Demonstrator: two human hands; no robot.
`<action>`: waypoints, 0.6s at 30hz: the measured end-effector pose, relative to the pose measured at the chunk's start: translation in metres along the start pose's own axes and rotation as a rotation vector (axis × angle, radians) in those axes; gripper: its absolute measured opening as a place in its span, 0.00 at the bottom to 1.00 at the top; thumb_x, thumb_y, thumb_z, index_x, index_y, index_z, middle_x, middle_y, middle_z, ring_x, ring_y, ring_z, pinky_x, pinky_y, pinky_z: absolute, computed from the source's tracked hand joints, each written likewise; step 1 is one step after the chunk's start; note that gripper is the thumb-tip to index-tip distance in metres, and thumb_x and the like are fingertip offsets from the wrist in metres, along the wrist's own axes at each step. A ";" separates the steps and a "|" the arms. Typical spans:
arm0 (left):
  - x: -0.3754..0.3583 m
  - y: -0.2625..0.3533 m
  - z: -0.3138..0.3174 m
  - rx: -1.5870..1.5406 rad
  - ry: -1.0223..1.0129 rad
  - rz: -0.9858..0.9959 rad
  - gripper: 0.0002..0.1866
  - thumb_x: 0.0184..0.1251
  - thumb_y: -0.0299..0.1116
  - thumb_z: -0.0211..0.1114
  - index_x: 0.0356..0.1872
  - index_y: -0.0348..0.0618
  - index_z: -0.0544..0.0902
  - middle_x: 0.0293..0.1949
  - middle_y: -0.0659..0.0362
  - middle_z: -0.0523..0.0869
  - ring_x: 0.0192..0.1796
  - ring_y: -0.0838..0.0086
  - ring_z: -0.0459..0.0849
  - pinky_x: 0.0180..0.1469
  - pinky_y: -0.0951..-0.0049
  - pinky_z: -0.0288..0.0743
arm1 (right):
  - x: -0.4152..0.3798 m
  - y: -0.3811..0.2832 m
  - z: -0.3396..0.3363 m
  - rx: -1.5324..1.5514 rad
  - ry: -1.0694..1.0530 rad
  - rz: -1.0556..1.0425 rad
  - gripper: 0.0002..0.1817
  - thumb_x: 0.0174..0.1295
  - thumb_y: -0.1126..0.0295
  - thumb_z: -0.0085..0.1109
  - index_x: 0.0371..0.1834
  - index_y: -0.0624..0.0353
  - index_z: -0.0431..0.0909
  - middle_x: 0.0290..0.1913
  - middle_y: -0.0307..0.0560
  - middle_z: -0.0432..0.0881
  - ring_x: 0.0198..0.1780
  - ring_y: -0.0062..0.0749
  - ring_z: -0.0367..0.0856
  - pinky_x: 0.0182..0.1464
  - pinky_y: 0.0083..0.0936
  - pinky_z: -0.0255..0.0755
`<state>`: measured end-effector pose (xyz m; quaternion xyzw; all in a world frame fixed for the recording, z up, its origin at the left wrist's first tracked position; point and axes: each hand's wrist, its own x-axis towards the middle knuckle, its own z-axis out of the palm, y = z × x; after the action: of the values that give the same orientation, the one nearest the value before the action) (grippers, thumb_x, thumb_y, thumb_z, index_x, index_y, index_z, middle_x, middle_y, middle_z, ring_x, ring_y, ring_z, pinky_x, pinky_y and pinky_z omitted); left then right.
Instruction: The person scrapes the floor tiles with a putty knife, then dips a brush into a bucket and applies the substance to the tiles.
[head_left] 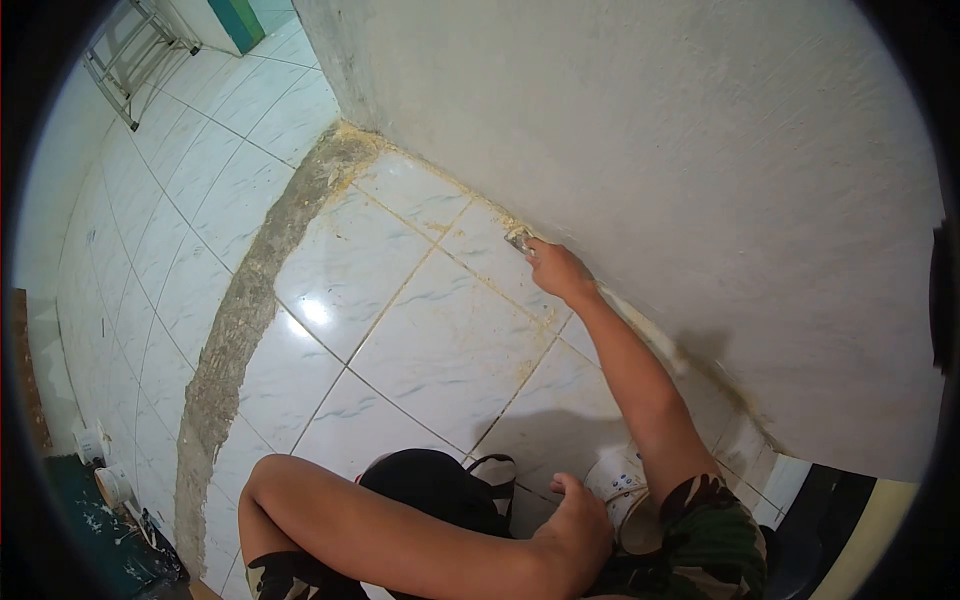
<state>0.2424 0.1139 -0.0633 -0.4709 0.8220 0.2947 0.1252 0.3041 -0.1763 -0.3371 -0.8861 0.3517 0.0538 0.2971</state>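
My right hand [560, 270] reaches forward to the foot of the wall, its fingers closed on a small scraper [518, 240]. The scraper's flat blade is down on the floor tile, among yellowish crumbs [513, 228] along the wall's base. Across my body lies my bent left arm, with my left hand [577, 527] low in front of me. Its thumb sticks up; the other fingers are mostly hidden. Right beside that hand is a white container [615, 480] with small blue marks, partly covered by my right arm.
A rough bare cement strip [245, 285] cuts through the glossy tiles [430, 340]. The grey plastered wall [650, 130] rises on the right. A metal ladder [130, 60] stands at the far left. White tubs [113, 485] sit by a paint-spattered green surface [90, 530] at lower left.
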 end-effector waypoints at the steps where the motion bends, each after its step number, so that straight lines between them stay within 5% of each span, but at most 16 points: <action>1: 0.001 0.000 -0.001 0.021 -0.013 0.009 0.23 0.77 0.42 0.57 0.62 0.37 0.85 0.59 0.44 0.87 0.62 0.49 0.84 0.65 0.33 0.70 | 0.003 -0.008 0.001 0.009 0.013 0.029 0.21 0.75 0.64 0.58 0.70 0.49 0.79 0.55 0.67 0.86 0.58 0.64 0.84 0.60 0.49 0.78; 18: -0.005 -0.004 0.001 0.021 0.017 -0.013 0.24 0.77 0.42 0.56 0.64 0.37 0.83 0.60 0.45 0.86 0.63 0.50 0.83 0.66 0.35 0.70 | -0.002 0.012 0.002 0.072 0.022 0.002 0.20 0.74 0.65 0.59 0.68 0.53 0.80 0.54 0.65 0.87 0.56 0.62 0.85 0.59 0.46 0.78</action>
<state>0.2483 0.1165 -0.0630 -0.4774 0.8231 0.2812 0.1249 0.2950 -0.1804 -0.3441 -0.8750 0.3574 0.0315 0.3249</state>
